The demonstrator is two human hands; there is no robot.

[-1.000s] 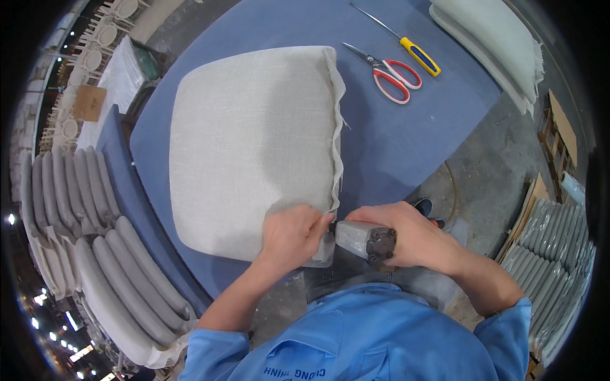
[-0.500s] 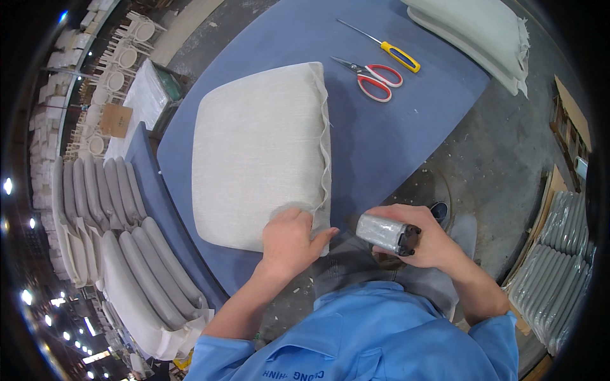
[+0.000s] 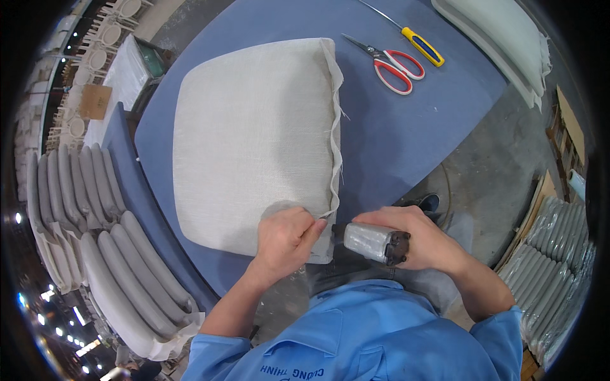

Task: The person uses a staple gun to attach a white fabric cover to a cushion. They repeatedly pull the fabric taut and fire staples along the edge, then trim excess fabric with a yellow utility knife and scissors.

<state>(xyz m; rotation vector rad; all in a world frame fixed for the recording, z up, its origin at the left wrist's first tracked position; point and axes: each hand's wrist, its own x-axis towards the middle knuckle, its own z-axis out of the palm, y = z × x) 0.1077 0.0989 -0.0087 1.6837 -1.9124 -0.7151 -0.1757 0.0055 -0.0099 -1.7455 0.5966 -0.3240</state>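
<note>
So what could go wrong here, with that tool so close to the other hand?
1. The left hand pinches the fabric at the cushion corner, right beside the nose of the stapler held by the right hand; a slip might catch a finger.
2. The loose fabric edge is wavy, so it may get fixed with puckers.
3. The cushion corner overhangs the table edge and could shift under pressure.

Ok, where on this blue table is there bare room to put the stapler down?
Bare blue table lies between the cushion's loose fabric edge and the table's right rim, below the scissors and screwdriver. The near corner is crowded: left hand pinches fabric there, right hand grips the staple gun.
</note>
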